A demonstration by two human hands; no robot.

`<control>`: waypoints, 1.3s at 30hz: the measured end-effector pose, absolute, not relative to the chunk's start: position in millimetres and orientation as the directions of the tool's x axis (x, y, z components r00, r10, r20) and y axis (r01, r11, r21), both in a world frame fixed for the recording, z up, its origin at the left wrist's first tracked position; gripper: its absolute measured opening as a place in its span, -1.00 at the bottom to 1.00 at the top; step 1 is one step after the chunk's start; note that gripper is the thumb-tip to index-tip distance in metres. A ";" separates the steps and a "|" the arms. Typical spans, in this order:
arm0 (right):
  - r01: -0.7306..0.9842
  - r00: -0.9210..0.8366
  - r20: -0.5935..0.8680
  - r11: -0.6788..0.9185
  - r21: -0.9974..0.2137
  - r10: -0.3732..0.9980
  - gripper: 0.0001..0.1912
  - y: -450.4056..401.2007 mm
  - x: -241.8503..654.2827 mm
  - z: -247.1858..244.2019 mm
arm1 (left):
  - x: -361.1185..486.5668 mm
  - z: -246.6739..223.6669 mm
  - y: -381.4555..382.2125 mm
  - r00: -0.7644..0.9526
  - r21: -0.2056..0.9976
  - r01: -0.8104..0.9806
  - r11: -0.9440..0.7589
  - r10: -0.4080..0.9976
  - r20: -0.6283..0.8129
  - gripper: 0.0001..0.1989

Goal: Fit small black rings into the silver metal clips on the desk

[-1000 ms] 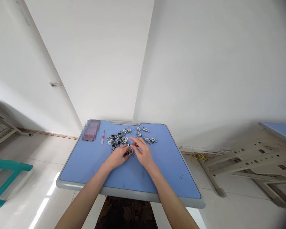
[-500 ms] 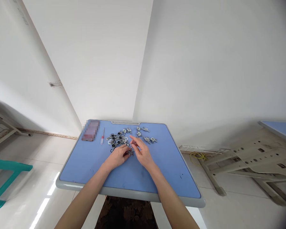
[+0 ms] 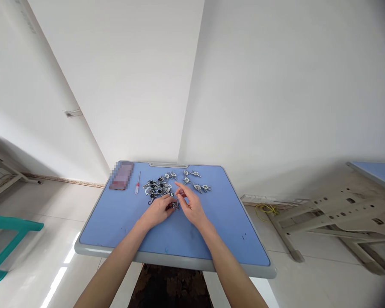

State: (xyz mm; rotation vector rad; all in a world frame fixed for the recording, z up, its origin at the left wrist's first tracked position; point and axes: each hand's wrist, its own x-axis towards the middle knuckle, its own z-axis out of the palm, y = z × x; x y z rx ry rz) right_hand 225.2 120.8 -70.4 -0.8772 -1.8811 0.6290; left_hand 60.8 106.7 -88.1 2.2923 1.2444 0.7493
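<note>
Blue-topped counter (image 3: 179, 239) with a grey moulded edge, recorded in a white-walled room with a glossy tiled floor (image 3: 48, 239). Nearest, a dark patterned mat (image 3: 170, 286) is seen below the front edge. Two bare forearms end in a left hand (image 3: 157, 210) and a right hand (image 3: 192, 206), both positioned over the counter's middle. Curled left fingers (image 3: 165, 201) are closed around a small silver-and-black metal part (image 3: 175, 205), held between the hands. Right fingers (image 3: 179, 188) are parted, with the forefinger extended; whether that part is gripped by them cannot be told.

Beyond the hands, a heap of similar metal parts (image 3: 157, 187) is piled, with looser ones (image 3: 194, 182) spread to its right. Further left are placed a slim red-handled screwdriver (image 3: 137, 183) and a flat rectangular object (image 3: 121, 175), obscured by pixelation. Past the counter, a teal plastic frame (image 3: 6, 239), a coil of yellow cable (image 3: 265, 209) and a beige table frame (image 3: 333, 218) stand on the floor; a second blue tabletop (image 3: 375, 170) is seen furthest right.
</note>
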 end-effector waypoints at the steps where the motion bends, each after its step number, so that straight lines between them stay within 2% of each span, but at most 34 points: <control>1: 0.322 -0.307 0.538 0.618 -0.717 0.785 -0.62 120.5 225.1 -71.0 | 60.9 -88.3 106.9 0.452 0.595 0.625 -0.506 0.856 0.253 -0.79; 5: 0.415 -0.297 0.550 0.624 -0.662 0.781 -0.66 120.6 223.1 -73.4 | 61.2 -89.3 107.1 0.442 0.596 0.625 -0.505 0.858 0.263 -0.83; 9: 0.351 -0.303 0.504 0.586 -0.730 0.809 -0.66 120.5 222.9 -72.6 | 60.9 -89.7 107.2 0.450 0.586 0.629 -0.510 0.854 0.260 -0.73; 12: 0.329 -0.348 0.468 0.573 -0.751 0.812 -0.58 119.0 224.3 -70.9 | 60.8 -90.3 107.5 0.447 0.579 0.636 -0.510 0.855 0.263 -0.76; 18: 0.484 -0.310 0.469 0.562 -0.671 0.827 -0.68 120.7 224.5 -71.3 | 61.1 -89.8 107.6 0.443 0.588 0.635 -0.501 0.860 0.254 -0.80; 21: 0.447 -0.293 0.481 0.563 -0.695 0.826 -0.66 123.1 223.9 -73.0 | 61.3 -88.8 107.2 0.448 0.586 0.631 -0.508 0.855 0.259 -0.73; 26: 0.292 -0.224 0.445 0.495 -0.818 0.867 -0.42 123.6 220.8 -77.8 | 61.2 -87.7 106.4 0.446 0.580 0.640 -0.504 0.858 0.254 -0.75; 29: 0.279 -0.197 0.459 0.498 -0.821 0.866 -0.57 122.5 218.8 -80.9 | 61.3 -87.7 106.1 0.440 0.582 0.640 -0.501 0.860 0.257 -0.81; 32: 0.318 -0.226 0.530 0.576 -0.753 0.817 -0.76 121.5 217.9 -80.7 | 61.6 -88.7 106.2 0.437 0.586 0.635 -0.503 0.860 0.264 -0.85; 36: 0.357 -0.267 0.579 0.637 -0.683 0.770 -0.67 121.1 217.8 -75.7 | 61.7 -90.6 106.9 0.437 0.590 0.626 -0.510 0.856 0.276 -0.86; 39: 0.354 -0.263 0.554 0.613 -0.706 0.790 -0.63 122.2 218.0 -73.7 | 61.4 -91.3 107.6 0.445 0.587 0.625 -0.514 0.853 0.273 -0.82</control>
